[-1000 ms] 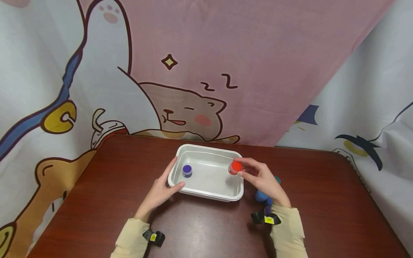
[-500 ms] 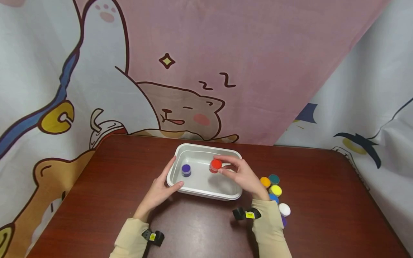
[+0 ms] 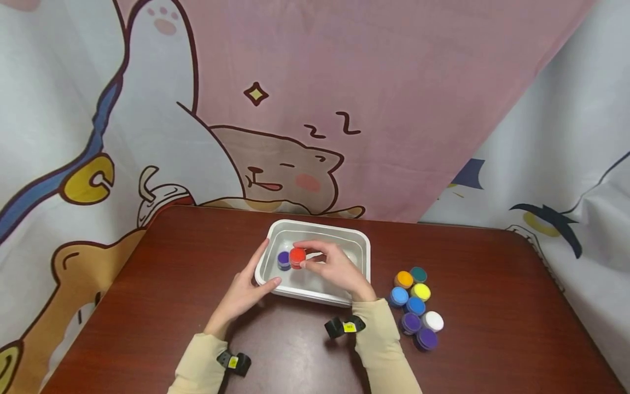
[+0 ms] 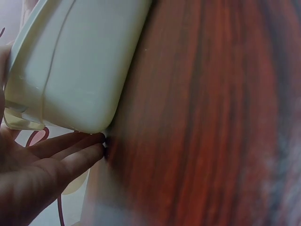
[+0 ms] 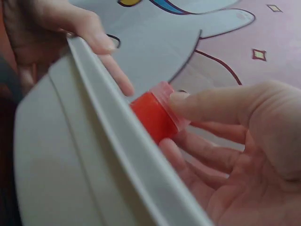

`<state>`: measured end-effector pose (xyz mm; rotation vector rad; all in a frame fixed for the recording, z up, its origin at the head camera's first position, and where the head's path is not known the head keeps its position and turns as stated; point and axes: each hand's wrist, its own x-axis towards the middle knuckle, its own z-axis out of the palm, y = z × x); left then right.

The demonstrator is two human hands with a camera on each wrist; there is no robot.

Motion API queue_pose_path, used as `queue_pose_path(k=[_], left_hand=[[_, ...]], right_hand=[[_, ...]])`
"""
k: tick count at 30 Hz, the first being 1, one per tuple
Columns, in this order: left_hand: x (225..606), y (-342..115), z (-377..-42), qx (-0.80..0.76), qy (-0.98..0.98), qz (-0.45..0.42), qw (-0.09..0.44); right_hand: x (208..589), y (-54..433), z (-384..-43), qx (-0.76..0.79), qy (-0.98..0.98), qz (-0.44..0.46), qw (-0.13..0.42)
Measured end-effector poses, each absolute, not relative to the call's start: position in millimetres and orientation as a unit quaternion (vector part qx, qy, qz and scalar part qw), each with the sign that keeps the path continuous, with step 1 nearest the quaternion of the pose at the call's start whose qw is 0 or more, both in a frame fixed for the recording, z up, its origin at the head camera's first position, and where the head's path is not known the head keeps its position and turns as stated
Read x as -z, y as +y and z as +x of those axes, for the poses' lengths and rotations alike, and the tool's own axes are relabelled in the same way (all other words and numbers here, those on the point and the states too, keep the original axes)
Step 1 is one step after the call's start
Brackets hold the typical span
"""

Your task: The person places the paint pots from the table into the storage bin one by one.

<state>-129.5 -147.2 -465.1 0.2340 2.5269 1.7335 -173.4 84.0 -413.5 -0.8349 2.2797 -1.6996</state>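
A white plastic tray [image 3: 339, 235] sits on the table. My left hand [image 3: 243, 293] grips its left end, thumb at the front rim; in the left wrist view the other fingers [image 4: 77, 157] lie against its outer wall. Between thumb and fingertips, my right hand [image 3: 334, 268] pinches a small red paint pot [image 3: 297, 256] over the left part of the tray. In the right wrist view this red pot [image 5: 155, 113] shows a translucent lid, partly hidden behind the rim. A purple paint pot [image 3: 283, 260] is inside the tray, just left of the red one.
Several more paint pots are clustered on the table right of the tray, among them an orange pot [image 3: 403, 279], a yellow pot [image 3: 420, 291] and a white pot [image 3: 433, 321]. A printed cloth [image 3: 394, 109] hangs behind the brown table [image 3: 492, 306].
My right hand has carried the red paint pot leftward across the tray, up beside the purple one. The pots at the right have come into view. The left hand keeps its hold.
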Motion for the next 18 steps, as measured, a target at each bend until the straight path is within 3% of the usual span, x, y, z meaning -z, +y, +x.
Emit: queue_pose_path(k=[18], left_hand=[[472,-149,-132,-0.561,0.819,0.117,-0.008]], right_hand=[[425,46,-176,0.556,0.778,-0.266,0.125]])
